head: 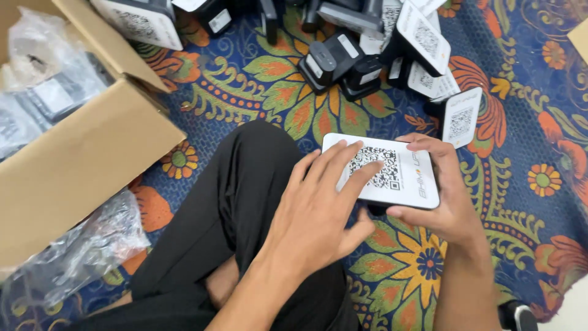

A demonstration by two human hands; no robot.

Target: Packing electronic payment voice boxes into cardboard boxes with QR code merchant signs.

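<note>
A flat white device point(409, 178) with a square black code pattern on its face sits in front of me above a flower-patterned cloth. My right hand point(442, 196) grips it from the right edge and underneath. My left hand point(318, 205) lies flat on its face, fingers spread across the code pattern. My knee in black trousers point(245, 184) is just left of the device.
Several similar black-and-white devices point(367, 55) lie in a heap at the top of the cloth point(527, 184). An open cardboard box point(86, 159) holding plastic-bagged items stands at the left, and a crumpled plastic bag point(79, 251) lies below it.
</note>
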